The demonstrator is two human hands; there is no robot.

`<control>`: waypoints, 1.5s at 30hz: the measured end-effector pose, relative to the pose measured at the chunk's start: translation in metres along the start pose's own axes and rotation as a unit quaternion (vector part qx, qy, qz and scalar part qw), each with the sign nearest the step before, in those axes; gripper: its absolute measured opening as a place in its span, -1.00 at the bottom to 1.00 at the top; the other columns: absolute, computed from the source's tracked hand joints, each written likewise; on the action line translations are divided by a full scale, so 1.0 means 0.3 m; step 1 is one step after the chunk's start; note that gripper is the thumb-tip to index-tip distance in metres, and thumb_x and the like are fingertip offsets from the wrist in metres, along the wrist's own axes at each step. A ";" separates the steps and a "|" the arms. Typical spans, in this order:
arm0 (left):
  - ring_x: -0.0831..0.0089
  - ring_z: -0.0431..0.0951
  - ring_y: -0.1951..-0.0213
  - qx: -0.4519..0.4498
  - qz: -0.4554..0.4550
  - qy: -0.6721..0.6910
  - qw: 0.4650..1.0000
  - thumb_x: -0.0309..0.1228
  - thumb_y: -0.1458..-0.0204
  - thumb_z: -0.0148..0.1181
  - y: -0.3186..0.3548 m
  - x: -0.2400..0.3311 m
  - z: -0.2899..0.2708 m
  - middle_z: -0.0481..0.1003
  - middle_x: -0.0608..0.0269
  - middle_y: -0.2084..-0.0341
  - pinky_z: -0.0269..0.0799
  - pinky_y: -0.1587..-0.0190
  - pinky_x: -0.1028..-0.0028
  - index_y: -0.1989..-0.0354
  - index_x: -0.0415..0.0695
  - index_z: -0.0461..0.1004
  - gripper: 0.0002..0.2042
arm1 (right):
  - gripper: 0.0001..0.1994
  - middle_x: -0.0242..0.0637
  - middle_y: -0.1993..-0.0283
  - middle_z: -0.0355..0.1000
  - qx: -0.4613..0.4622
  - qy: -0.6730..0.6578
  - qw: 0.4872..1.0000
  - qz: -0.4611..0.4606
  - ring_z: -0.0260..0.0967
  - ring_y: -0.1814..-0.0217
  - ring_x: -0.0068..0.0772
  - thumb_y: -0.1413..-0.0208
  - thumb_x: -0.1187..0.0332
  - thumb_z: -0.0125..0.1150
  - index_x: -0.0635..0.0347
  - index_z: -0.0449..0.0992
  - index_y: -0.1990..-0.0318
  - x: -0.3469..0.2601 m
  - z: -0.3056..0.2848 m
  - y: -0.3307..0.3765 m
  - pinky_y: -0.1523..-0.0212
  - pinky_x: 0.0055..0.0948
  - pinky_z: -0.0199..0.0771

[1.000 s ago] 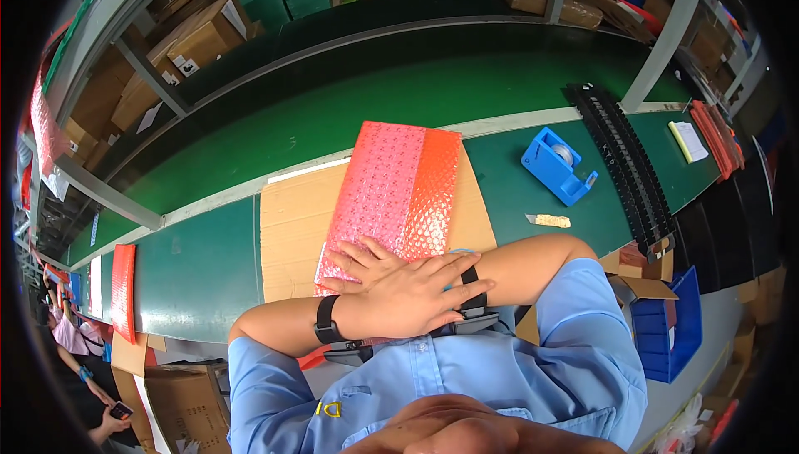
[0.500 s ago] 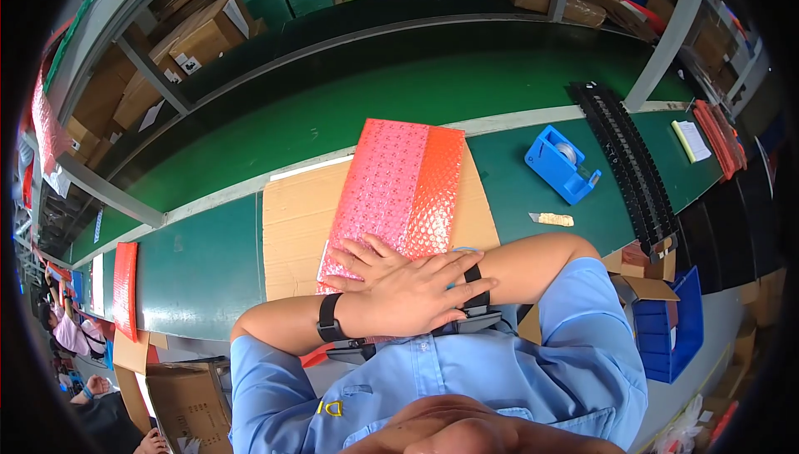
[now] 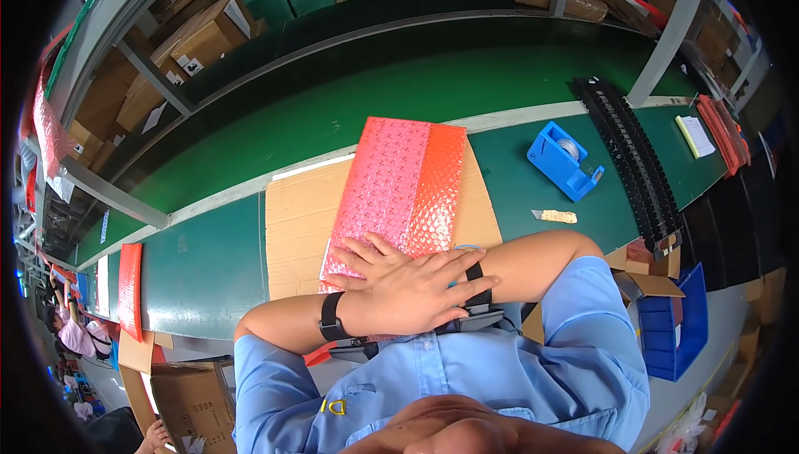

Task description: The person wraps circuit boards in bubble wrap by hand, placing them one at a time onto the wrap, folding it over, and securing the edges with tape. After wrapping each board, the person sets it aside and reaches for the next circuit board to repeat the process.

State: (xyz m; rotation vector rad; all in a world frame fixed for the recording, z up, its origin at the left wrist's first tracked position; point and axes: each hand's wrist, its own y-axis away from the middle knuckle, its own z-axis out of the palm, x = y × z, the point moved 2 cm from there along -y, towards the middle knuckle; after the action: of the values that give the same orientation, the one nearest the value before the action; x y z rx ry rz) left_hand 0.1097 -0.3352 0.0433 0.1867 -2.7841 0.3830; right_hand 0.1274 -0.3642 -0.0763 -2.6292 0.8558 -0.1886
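Observation:
My forearms are crossed in front of my chest. My left hand (image 3: 414, 291), with a black band on its wrist, lies over my right wrist and the back of the right hand, fingers outstretched. Under it, my right hand (image 3: 366, 259) rests with spread fingers on the near end of a pink and red bubble-wrap sheet or pouch (image 3: 399, 179). Neither hand grips anything. The bubble wrap lies lengthwise on a flat piece of brown cardboard (image 3: 304, 225); its near edge is partly hidden by my hands.
On the green bench (image 3: 208, 262), a blue tape dispenser (image 3: 563, 163) and a taped-handle cutter blade (image 3: 556, 216) lie right of the cardboard. Beyond stands a long black slotted strip (image 3: 626, 158). Red bubble wrap (image 3: 130, 290) lies left. A blue bin (image 3: 674, 329) sits lower right; another person's hand (image 3: 156, 435) shows lower left.
My hands and the bubble wrap stay as they were; the view has shifted slightly. At the lower left, one of the other person's hands has gone out of sight.

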 end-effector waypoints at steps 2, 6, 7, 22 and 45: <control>0.08 0.39 -0.19 0.001 0.000 0.001 1.000 -0.20 -0.01 0.30 -0.002 0.002 -0.001 0.21 -0.03 -0.29 0.34 -0.17 0.15 -0.35 0.09 0.25 -0.33 | 0.05 -0.20 -0.62 -0.46 0.060 0.034 0.998 0.009 -0.65 -0.64 -0.02 0.19 -0.61 -0.32 -0.38 -0.12 -0.51 -0.008 0.032 -0.006 -0.52 0.02 -0.64; 0.09 0.39 -0.18 0.006 0.001 0.000 1.000 -0.20 0.00 0.31 0.000 0.002 0.000 0.22 -0.03 -0.29 0.34 -0.16 0.17 -0.35 0.08 0.26 -0.33 | -0.09 -0.19 -0.61 -0.41 0.111 -0.358 0.927 -0.016 -0.58 -0.64 -0.07 0.02 -0.47 -0.31 -0.39 -0.12 -0.50 -0.010 0.043 0.001 -0.53 0.04 -0.59; 0.10 0.40 -0.17 0.008 0.002 -0.001 1.000 -0.21 0.00 0.31 0.000 0.002 0.001 0.22 -0.03 -0.29 0.34 -0.16 0.17 -0.34 0.08 0.27 -0.33 | -0.17 -0.19 -0.61 -0.39 0.115 -0.543 0.831 -0.030 -0.55 -0.64 -0.11 -0.06 -0.39 -0.31 -0.39 -0.13 -0.50 -0.008 0.042 0.002 -0.54 0.04 -0.57; 0.11 0.40 -0.16 0.009 0.002 -0.001 1.000 -0.23 0.01 0.32 -0.006 0.004 -0.002 0.23 -0.03 -0.28 0.35 -0.16 0.18 -0.34 0.07 0.28 -0.33 | 0.06 -0.03 -0.60 -0.43 0.070 -0.011 0.997 -0.014 -0.59 -0.63 0.11 0.20 -0.59 -0.26 -0.35 -0.10 -0.51 0.006 0.020 -0.001 -0.50 0.11 -0.61; 0.12 0.40 -0.17 0.005 -0.002 0.001 1.000 -0.20 -0.03 0.29 0.003 -0.002 0.001 0.22 -0.02 -0.28 0.34 -0.16 0.19 -0.35 0.09 0.27 -0.35 | 0.00 -0.02 -0.59 -0.41 0.037 0.019 0.999 -0.013 -0.54 -0.62 0.11 0.17 -0.51 -0.23 -0.39 -0.10 -0.50 0.009 -0.014 -0.007 -0.50 0.10 -0.59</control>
State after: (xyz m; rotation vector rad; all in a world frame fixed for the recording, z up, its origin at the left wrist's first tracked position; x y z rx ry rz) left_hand 0.1100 -0.3345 0.0428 0.1942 -2.7793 0.3966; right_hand 0.1297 -0.3655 -0.0716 -2.5758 0.8127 -0.2721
